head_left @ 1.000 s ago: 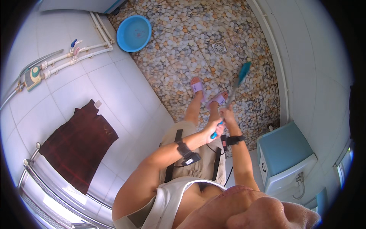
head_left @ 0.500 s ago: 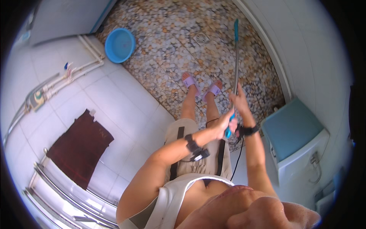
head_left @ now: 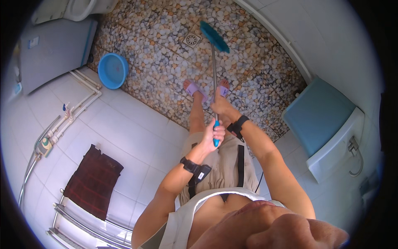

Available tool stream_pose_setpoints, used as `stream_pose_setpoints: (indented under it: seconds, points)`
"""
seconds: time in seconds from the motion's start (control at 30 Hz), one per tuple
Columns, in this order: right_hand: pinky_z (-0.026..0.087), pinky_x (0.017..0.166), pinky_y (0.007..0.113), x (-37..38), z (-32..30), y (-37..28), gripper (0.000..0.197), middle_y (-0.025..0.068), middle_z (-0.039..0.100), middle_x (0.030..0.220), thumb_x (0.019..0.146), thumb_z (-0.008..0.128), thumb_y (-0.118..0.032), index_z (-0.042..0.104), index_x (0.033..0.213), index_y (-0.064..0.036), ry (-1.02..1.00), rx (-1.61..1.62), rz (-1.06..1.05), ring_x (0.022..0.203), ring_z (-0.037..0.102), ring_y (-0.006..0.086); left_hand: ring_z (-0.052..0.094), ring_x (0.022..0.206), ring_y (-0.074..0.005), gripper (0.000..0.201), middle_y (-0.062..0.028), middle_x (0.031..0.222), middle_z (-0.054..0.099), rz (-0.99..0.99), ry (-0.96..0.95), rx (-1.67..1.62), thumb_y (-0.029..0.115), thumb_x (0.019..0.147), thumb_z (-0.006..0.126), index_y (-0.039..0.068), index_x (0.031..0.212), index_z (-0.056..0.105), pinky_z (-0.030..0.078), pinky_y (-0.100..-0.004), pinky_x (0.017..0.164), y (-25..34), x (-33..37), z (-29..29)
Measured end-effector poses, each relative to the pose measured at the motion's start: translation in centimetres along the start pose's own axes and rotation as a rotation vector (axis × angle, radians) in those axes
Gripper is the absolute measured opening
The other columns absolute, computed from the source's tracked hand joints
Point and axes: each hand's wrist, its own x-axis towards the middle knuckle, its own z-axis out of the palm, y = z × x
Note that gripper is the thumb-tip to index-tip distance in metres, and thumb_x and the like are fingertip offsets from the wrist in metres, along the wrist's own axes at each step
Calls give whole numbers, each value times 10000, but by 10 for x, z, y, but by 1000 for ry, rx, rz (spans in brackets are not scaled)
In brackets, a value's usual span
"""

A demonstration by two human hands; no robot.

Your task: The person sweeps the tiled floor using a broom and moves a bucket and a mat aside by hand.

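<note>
I stand on a pebble-pattern floor (head_left: 157,45) and hold a long-handled brush with both hands. My left hand (head_left: 212,135) grips the blue end of the metal handle (head_left: 214,70), close to my body. My right hand (head_left: 222,106) grips the handle a little further down. The teal brush head (head_left: 214,36) rests on the floor ahead of my feet, next to a round floor drain (head_left: 191,40). I wear purple sandals (head_left: 193,89) and a black band on each wrist.
A blue plastic basin (head_left: 112,70) sits on the floor at the left. A toilet with a blue lid (head_left: 319,116) stands at the right. White tiled wall at the left carries pipes (head_left: 74,112), a dark red towel (head_left: 93,181) and a metal rack.
The brush head has moved forward, away from my feet toward the drain. Both hands stay on the handle. My view has tilted further forward.
</note>
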Motion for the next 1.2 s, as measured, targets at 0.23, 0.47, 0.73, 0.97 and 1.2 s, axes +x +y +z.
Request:
stream_pose_setpoints:
  seconds: [0.23,0.47,0.73,0.97,1.2]
  points:
    - [439,846,375,-40,-98,-70,837,324,531,1073,690,531,-212,131,1386,25,-30,155,83,974,561,395,309,451,5,251,66,619,341,7,-108,63,358,915,475,107,915,485,266,-129,369,-18,-12,57]
    - [478,737,425,68,-105,-59,870,311,589,891,720,552,-220,39,1349,93,29,-74,53,836,593,416,350,477,-24,216,48,640,382,-53,-281,-173,256,914,492,42,941,484,316,-146,401,63,64,87]
    - [466,759,408,-1,-30,-89,886,351,557,974,751,546,-187,-44,1335,124,-270,44,99,895,582,422,340,473,-23,247,50,625,378,-19,-107,-157,316,912,489,70,926,495,299,-153,398,36,-25,-3]
    - [463,581,322,-80,-8,-71,851,153,572,765,706,510,-88,28,1401,14,80,512,68,650,560,208,288,454,-3,282,65,611,342,-13,208,407,418,914,451,136,908,461,232,-151,394,-4,-73,13]
    - [475,699,355,-42,-1,-51,910,267,578,910,724,552,-177,-44,1362,79,72,590,326,807,604,326,391,529,-35,252,14,711,405,-215,48,-165,218,918,488,4,1049,463,345,-161,431,61,-53,14]
